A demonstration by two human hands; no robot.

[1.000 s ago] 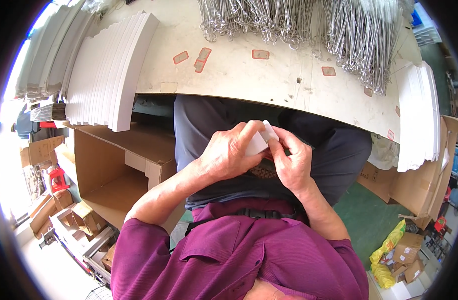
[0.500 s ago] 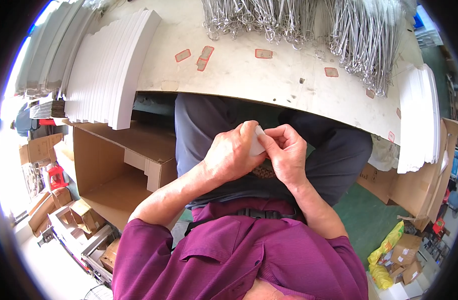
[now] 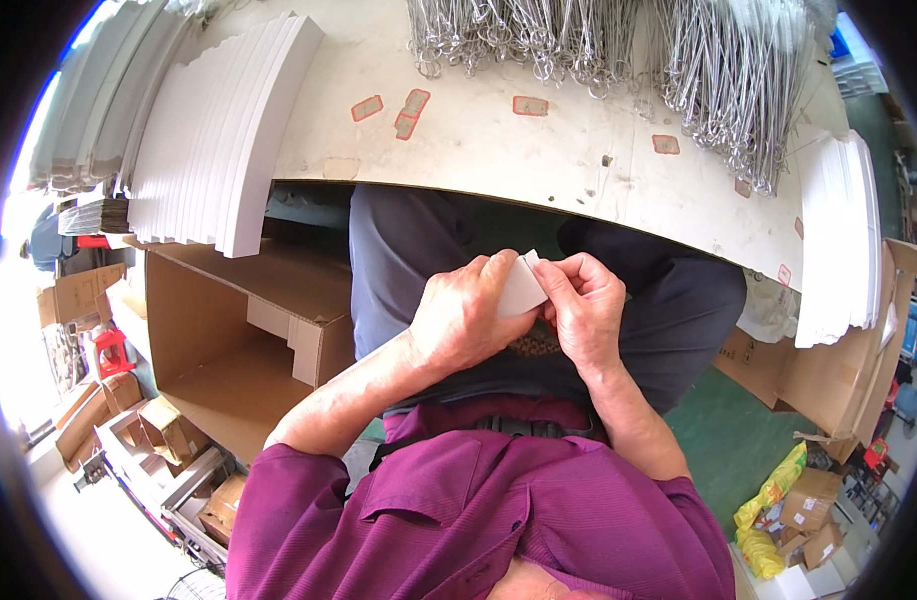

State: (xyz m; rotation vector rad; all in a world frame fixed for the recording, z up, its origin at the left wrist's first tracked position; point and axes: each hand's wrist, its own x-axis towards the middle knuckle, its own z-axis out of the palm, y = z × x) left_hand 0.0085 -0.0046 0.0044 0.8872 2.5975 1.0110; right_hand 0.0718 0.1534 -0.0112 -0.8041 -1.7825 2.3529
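Above my lap, just off the table's near edge, a white carton (image 3: 520, 289) is held between both hands. Only a small, flat, angular part of it shows; its full shape is hidden by my fingers. My left hand (image 3: 462, 314) wraps round its left side, thumb and fingers closed. On its right, my right hand (image 3: 586, 314) pinches the upper edge between thumb and curled fingers. Long, narrow white cartons (image 3: 213, 140) stand in a row at the left of the table.
Many metal skewers with looped ends (image 3: 723, 95) lie along the far side of the white table (image 3: 458, 130). More flat white cartons (image 3: 840, 235) lean at the right edge. A large open cardboard box (image 3: 243, 340) stands left of my legs, another cardboard box (image 3: 828, 375) at right.
The white carton has turned so that more of its flat face shows. My right hand has shifted slightly right, its thumb moving along the carton's edge.
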